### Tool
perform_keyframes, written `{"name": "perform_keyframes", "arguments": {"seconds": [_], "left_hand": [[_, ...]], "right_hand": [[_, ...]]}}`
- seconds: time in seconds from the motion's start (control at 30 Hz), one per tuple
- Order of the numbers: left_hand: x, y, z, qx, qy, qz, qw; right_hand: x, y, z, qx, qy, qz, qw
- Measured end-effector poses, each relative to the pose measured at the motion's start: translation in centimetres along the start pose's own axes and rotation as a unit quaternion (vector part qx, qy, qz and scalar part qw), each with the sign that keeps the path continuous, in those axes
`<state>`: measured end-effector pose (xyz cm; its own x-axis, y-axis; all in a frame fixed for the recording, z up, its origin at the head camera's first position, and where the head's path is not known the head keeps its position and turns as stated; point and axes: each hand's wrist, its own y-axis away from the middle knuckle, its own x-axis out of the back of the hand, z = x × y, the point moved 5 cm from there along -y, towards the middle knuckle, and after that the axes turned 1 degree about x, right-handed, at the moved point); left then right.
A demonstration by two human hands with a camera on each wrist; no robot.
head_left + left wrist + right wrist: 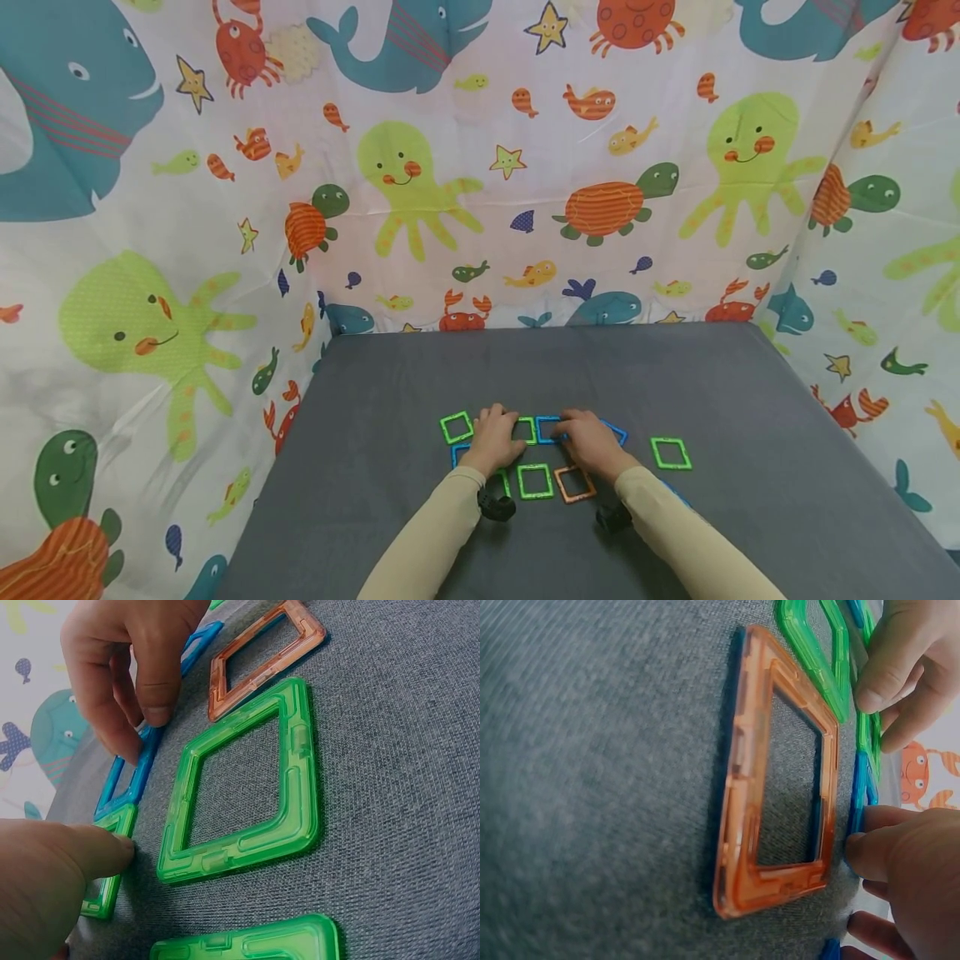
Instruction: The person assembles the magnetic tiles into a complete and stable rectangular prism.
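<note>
My left hand [495,437] holds a green square magnetic tile [525,430], with the thumb on its near edge in the left wrist view. Beside it, edge to edge, lies a blue square magnetic tile [548,429]. The right hand [592,442] pinches that blue tile between thumb and fingers, seen best in the left wrist view. Nearer the body lie a green square tile [300,776] and an orange square tile [739,802], both flat on the cloth and untouched. Part of each held tile is hidden by the fingers.
Another green tile [457,427] and a partly covered blue tile [454,454] lie left of the hands. A blue tile [617,431] shows behind the right hand, with a green tile [671,453] farther right. Patterned curtains [525,275] border the grey table [375,400].
</note>
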<state>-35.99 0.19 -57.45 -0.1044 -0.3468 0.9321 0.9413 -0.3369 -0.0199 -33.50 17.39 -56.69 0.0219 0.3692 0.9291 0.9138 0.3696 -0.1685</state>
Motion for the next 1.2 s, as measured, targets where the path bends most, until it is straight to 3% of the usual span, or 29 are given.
{"name": "perform_keyframes", "arguments": {"seconds": [0.2,0.7,0.9,1.03,1.2], "left_hand": [[-0.1,0.0,0.0,0.003,0.014,0.0,0.9999],[0.0,0.2,0.1,-0.003,-0.002,0.01,0.9999],[0.3,0.5,-0.1,-0.01,0.025,0.006,0.9996],[0.8,0.6,-0.6,-0.033,0.053,0.015,0.9979],[3.0,0.5,-1.8,-0.053,0.032,0.041,0.9972]], "right_hand": [[0.0,0.1,0.1,0.016,0.001,0.009,1.0],[-0.3,0.2,0.2,0.02,0.001,0.016,1.0],[-0.2,0.2,0.0,0.015,-0.003,0.019,1.0],[-0.1,0.2,-0.1,0.009,0.006,0.018,1.0],[0.3,0.1,-0.5,0.015,0.012,0.024,1.0]]}}
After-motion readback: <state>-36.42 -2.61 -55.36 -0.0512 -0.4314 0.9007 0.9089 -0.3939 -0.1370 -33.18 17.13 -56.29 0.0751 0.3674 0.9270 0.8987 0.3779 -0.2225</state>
